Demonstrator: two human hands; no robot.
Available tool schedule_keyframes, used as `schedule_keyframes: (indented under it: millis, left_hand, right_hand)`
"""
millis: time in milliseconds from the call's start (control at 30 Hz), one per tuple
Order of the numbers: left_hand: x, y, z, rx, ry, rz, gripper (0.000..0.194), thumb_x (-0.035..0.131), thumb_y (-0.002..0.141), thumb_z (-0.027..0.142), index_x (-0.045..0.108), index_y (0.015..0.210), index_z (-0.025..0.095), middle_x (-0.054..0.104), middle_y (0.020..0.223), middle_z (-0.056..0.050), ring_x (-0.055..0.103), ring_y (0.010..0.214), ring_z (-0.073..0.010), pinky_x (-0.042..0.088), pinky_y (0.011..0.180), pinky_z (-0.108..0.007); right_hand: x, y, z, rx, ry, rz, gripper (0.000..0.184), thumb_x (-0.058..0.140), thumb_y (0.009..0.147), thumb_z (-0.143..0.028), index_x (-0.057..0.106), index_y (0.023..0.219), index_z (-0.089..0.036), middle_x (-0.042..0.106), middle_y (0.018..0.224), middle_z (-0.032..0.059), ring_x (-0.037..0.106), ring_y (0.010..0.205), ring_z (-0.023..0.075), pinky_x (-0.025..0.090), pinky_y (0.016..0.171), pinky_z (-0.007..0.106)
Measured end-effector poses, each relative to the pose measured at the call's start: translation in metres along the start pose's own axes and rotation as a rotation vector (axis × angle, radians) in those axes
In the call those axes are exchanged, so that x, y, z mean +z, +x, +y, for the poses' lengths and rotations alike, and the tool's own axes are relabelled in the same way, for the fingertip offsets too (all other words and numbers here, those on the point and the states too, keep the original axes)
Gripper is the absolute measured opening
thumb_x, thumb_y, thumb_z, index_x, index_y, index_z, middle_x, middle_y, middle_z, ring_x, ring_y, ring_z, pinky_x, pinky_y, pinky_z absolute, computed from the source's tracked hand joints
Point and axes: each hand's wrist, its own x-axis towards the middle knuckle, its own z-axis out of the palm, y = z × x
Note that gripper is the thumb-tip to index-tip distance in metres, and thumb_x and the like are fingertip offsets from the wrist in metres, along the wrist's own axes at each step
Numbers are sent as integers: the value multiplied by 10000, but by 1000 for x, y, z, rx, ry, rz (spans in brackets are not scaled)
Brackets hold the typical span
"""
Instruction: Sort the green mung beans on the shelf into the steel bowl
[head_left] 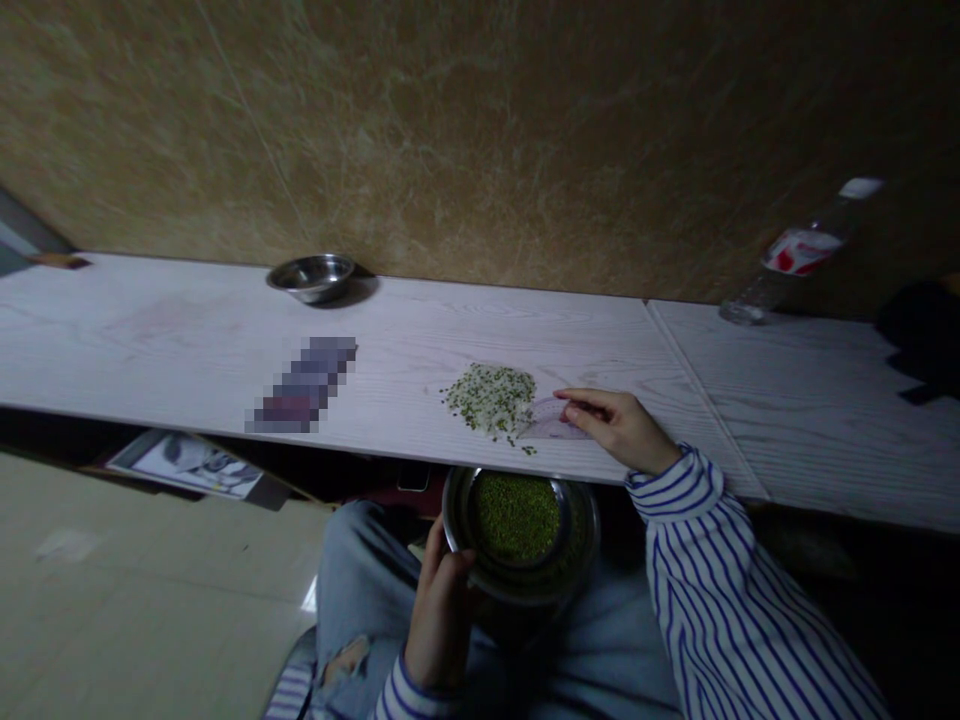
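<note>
With my left hand (441,610) I grip the rim of a metal bowl (581,540), which is tilted just below the table's front edge. Green mung beans (517,515) lie inside it. My right hand (616,425) pinches a clear protractor (551,418) flat against the tabletop. The protractor's left end touches a pile of white grains mixed with green beans (491,400). A few beans are scattered around the pile, some close to the front edge above the bowl.
A small, shallow metal bowl (311,278) stands by the wall. A pixelated flat item (304,385) lies left of the pile. At the right stands a plastic bottle (799,250) near a dark object (922,335). An open compartment below the white table (150,330) holds a printed box (195,465).
</note>
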Motion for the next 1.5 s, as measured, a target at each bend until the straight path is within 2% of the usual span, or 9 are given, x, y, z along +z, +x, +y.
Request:
schedule_keyframes:
  millis: [267,500,667,800,900,1133,1300,1500]
  left_hand:
    - [-2,1,1,-8,1,-3,717,724,723,264,542,1416,251,679,1283,-94,605,1151,-324,532,866,-397]
    - [-4,3,0,12,11,-10,685,709,734,263,565,1404,260,663,1321,-93,586,1182,-331,528,872,-402]
    - [-6,4,0,3,5,-31,696,707,754,257,535,1428,257,662,1318,-96,591,1186,-331,519,905,-420]
    - [-6,4,-1,-1,-5,-21,703,725,729,250,554,1411,245,641,1363,-104,551,1254,-340,506,934,-418]
    - [-4,4,0,4,1,12,724,732,715,268,556,1417,252,670,1305,-105,584,1188,-348,521,893,-431]
    - [-4,3,0,5,21,16,712,735,703,284,574,1397,284,677,1296,-85,599,1156,-328,525,862,-400]
    - [-5,5,-1,9,38,34,666,740,691,315,608,1343,279,662,1316,-93,596,1167,-342,527,864,-414]
    - [-5,4,2,8,42,37,729,735,681,298,579,1393,283,690,1247,-98,621,1104,-341,533,831,-415]
  right_hand:
    - [-1,-1,-3,-4,12,-13,392,609,836,-346,779,1120,-136,791,810,95,665,653,195,501,573,309]
    - [-1,0,-3,-7,11,17,379,597,854,-330,774,1136,-150,796,826,95,679,669,195,510,573,305]
    - [1,0,-2,-10,-33,3,393,598,857,-350,776,1142,-147,782,771,84,635,599,181,481,528,300]
    - [0,1,-1,2,6,31,397,593,860,-328,765,1160,-132,795,847,102,691,696,195,540,621,311]
    - [1,1,0,-1,35,45,408,595,859,-331,759,1169,-123,797,885,110,709,750,203,558,665,317]
    - [2,1,-1,-19,-38,10,388,602,861,-351,779,1150,-160,779,782,69,588,569,164,463,513,289]
    - [2,1,-3,-26,-19,-2,387,602,866,-350,776,1158,-165,788,820,77,618,617,179,474,534,295]
    - [4,2,-1,-37,-38,-16,369,615,867,-355,784,1147,-184,784,821,61,584,587,163,474,531,297]
